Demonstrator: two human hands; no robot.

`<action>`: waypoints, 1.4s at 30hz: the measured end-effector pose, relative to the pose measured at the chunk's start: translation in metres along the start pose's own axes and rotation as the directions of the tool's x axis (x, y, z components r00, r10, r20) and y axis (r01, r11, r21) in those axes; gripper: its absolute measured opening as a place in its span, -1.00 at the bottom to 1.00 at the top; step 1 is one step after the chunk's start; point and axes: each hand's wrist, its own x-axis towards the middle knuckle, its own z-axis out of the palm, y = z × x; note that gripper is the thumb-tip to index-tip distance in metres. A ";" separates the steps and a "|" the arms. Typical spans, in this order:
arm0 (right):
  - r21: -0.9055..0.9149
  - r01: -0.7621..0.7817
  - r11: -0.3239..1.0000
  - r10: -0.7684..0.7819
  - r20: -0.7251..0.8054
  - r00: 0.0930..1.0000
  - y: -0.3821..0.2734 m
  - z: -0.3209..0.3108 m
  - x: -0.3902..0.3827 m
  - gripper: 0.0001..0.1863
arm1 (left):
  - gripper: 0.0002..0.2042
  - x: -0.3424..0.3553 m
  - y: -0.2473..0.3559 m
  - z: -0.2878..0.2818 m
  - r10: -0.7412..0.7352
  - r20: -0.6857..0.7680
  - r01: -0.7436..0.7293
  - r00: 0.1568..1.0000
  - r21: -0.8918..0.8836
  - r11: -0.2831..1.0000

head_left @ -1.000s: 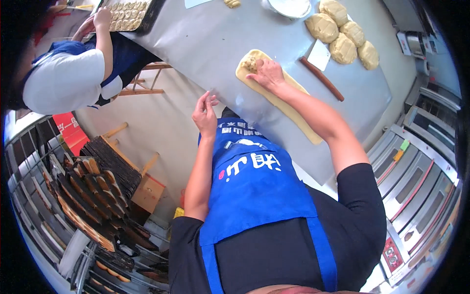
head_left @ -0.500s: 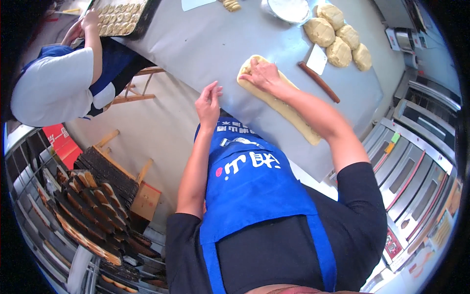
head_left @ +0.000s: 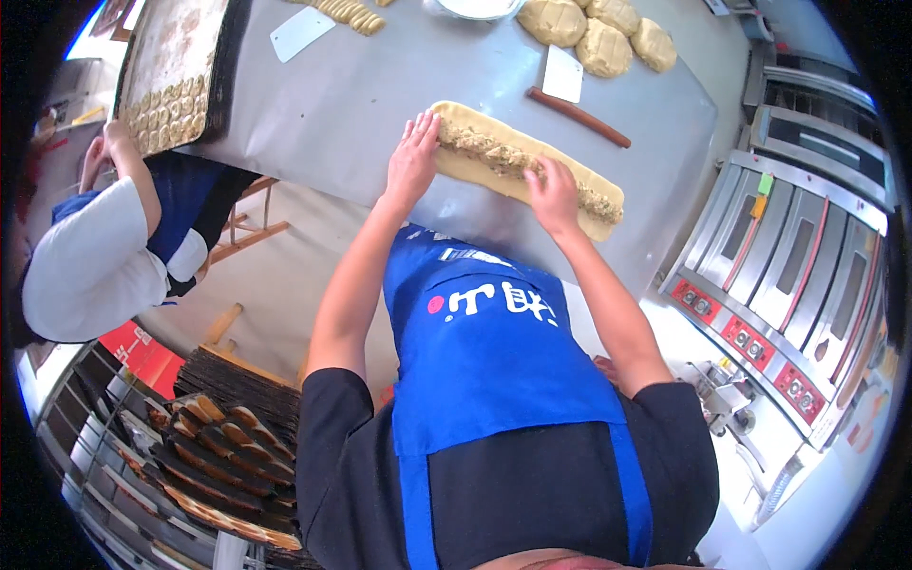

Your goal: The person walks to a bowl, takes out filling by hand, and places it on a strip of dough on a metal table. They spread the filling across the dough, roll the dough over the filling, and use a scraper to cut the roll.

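Observation:
A long flat strip of pale dough (head_left: 494,178) lies on the grey metal table in front of me, slanting down to the right. Along its middle runs a ridge of crumbly, light brown filling (head_left: 486,150). My left hand (head_left: 412,160) rests at the strip's left end, fingers stretched out and close together, their tips by the filling. Over the right half of the strip, my right hand (head_left: 555,195) touches the filling with loosely bent fingers, slightly apart. Beyond the strip lie a brown wooden rolling pin (head_left: 579,118) and a white scraper (head_left: 562,74).
Several dough balls (head_left: 604,49) sit at the far right near a white bowl (head_left: 475,8). Another white scraper (head_left: 302,34) lies far left beside cut dough pieces (head_left: 350,13). A co-worker (head_left: 100,252) stands left at a tray (head_left: 180,57). An oven (head_left: 779,256) stands right.
My right hand has drawn back from the strip's left end to its right half, uncovering the filling. My left hand has come down onto the left end. The whole view has shifted.

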 end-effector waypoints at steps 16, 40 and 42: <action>0.216 -0.381 0.899 0.435 -0.327 0.839 0.103 -0.126 -0.120 -0.87 | -0.14 0.079 0.134 0.014 0.182 0.474 -0.351 0.861 0.298 0.888; -0.179 -0.131 0.975 0.130 -0.019 0.991 0.248 -0.146 -0.133 -0.09 | -0.22 0.036 0.245 0.121 0.263 0.345 -0.307 0.901 0.078 0.949; -0.144 -0.117 0.983 0.111 -0.049 0.993 0.247 -0.157 -0.129 -0.11 | -0.24 0.020 0.255 0.119 0.186 0.244 -0.211 0.952 0.081 0.974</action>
